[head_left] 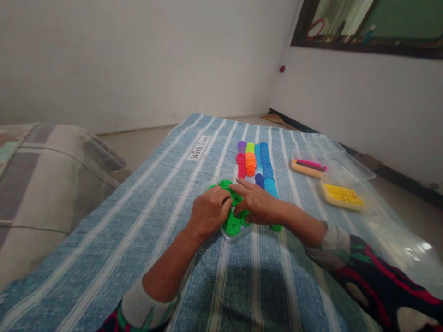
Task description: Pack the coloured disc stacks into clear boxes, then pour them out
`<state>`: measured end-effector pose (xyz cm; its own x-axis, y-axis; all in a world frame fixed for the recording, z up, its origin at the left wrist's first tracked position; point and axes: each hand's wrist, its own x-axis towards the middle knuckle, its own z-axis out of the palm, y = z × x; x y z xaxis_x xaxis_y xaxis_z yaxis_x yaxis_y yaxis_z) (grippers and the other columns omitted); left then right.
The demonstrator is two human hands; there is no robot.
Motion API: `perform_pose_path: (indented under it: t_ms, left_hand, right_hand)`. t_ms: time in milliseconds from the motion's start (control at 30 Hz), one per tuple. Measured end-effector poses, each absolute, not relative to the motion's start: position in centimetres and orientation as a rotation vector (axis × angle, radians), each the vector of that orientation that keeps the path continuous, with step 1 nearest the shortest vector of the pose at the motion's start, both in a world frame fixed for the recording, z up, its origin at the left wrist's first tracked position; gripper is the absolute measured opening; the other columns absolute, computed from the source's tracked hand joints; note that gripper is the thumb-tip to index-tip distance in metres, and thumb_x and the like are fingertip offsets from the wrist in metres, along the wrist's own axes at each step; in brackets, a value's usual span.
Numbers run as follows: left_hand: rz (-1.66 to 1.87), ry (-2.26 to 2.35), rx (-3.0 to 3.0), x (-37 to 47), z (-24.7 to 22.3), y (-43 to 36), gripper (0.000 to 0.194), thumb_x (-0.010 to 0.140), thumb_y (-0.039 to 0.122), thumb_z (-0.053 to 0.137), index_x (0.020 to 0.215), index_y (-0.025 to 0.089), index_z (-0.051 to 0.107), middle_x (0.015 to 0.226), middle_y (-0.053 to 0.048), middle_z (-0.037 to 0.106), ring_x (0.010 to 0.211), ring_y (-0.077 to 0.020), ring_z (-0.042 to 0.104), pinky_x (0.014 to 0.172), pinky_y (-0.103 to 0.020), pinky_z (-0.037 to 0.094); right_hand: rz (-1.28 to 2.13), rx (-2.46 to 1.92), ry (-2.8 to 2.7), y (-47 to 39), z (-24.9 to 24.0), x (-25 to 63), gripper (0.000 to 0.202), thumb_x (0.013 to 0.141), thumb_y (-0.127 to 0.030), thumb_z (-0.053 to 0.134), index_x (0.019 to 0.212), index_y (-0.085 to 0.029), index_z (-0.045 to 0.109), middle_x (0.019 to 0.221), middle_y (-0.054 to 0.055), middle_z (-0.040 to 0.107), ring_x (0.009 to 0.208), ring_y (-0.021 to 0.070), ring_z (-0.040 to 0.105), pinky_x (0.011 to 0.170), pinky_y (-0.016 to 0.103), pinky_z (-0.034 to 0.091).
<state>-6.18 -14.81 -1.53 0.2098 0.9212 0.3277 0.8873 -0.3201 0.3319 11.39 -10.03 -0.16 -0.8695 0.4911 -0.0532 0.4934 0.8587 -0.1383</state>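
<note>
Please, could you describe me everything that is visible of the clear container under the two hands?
The container looks like thin, transparent plastic, with a rounded near end. It lies on the blue, white-striped cloth and holds several bright green, roundish pieces. The left hand and right hand are over it, hiding much of its middle and right side. Whether either touches its walls cannot be told.
</note>
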Motion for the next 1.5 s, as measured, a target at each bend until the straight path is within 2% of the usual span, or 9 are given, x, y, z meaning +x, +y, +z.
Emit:
perform_pose_path:
  t_ms: [233,400,633,833,1033,1200,1333,1500]
  left_hand:
    - [0.739,1.776,2.419,-6.1,-1.7,-15.0,0.013,0.084,0.022,0.052,0.076,0.017,0.061,0.078,-0.004,0.062,0.075,-0.0160,0.057,0.068,-0.027,0.044]
    - [0.623,1.731,2.467,-5.9,-1.6,-15.3,0.014,0.085,0.023,0.051,0.083,0.016,0.064,0.086,-0.007,0.063,0.084,-0.0193,0.058,0.075,-0.031,0.045]
    - [0.471,1.700,2.472,-6.0,-1.3,-15.6,0.016,0.085,0.026,0.052,0.084,0.017,0.065,0.088,-0.007,0.064,0.085,-0.0205,0.058,0.076,-0.033,0.045]
    - [0.467,1.703,2.484,-6.0,-1.3,-15.6,0.013,0.084,0.026,0.055,0.084,0.017,0.065,0.088,-0.006,0.064,0.086,-0.0203,0.058,0.075,-0.032,0.045]
    - [0.430,1.730,2.499,-6.0,-1.1,-15.1,0.013,0.084,0.026,0.055,0.087,0.018,0.065,0.092,-0.006,0.064,0.089,-0.0207,0.059,0.076,-0.032,0.045]
    - [0.205,1.681,2.590,-5.2,-0.5,-14.2,0.015,0.082,0.028,0.055,0.083,0.018,0.065,0.089,-0.008,0.065,0.087,-0.0230,0.060,0.072,-0.033,0.045]
    - [0.092,1.638,2.598,-4.1,0.0,-13.5,0.018,0.084,0.029,0.052,0.083,0.017,0.066,0.087,-0.009,0.067,0.083,-0.0237,0.062,0.067,-0.033,0.044]
    - [0.079,1.644,2.570,-3.4,0.1,-12.8,0.016,0.082,0.030,0.054,0.082,0.018,0.065,0.086,-0.009,0.070,0.080,-0.0235,0.063,0.064,-0.032,0.044]
  right_hand:
    - [-0.249,0.723,3.003,-9.7,0.0,11.1,0.025,0.067,-0.014,0.074,0.088,-0.026,0.075,0.143,0.005,0.038,0.137,0.0385,0.021,0.105,0.057,0.029]
    - [-0.233,0.757,3.050,-9.8,-0.4,11.5,0.021,0.069,-0.012,0.071,0.085,-0.024,0.074,0.147,0.004,0.034,0.138,0.0366,0.019,0.106,0.055,0.028]
    - [-0.196,0.713,3.121,-9.3,-0.4,12.2,0.026,0.069,-0.013,0.073,0.091,-0.027,0.075,0.143,0.007,0.040,0.136,0.0364,0.026,0.105,0.055,0.030]
    - [-0.162,0.662,3.228,-8.2,-1.2,12.4,0.023,0.072,-0.016,0.072,0.094,-0.023,0.072,0.138,0.011,0.045,0.132,0.0338,0.034,0.103,0.052,0.034]
    - [-0.125,0.632,3.314,-7.8,-1.2,12.2,0.025,0.075,-0.014,0.067,0.099,-0.019,0.065,0.131,0.013,0.049,0.127,0.0297,0.040,0.100,0.049,0.038]
    - [-0.207,0.735,3.293,-7.9,-0.8,12.2,0.029,0.069,-0.015,0.072,0.095,-0.015,0.058,0.125,0.016,0.050,0.118,0.0286,0.046,0.094,0.045,0.043]
    - [-0.243,0.866,3.277,-7.9,-1.0,12.3,0.037,0.067,-0.017,0.074,0.098,-0.013,0.054,0.128,0.020,0.046,0.119,0.0308,0.044,0.095,0.046,0.041]
    - [-0.325,0.983,3.268,-8.1,-1.3,12.2,0.038,0.068,-0.016,0.072,0.100,-0.012,0.052,0.129,0.021,0.044,0.121,0.0303,0.042,0.098,0.046,0.038]
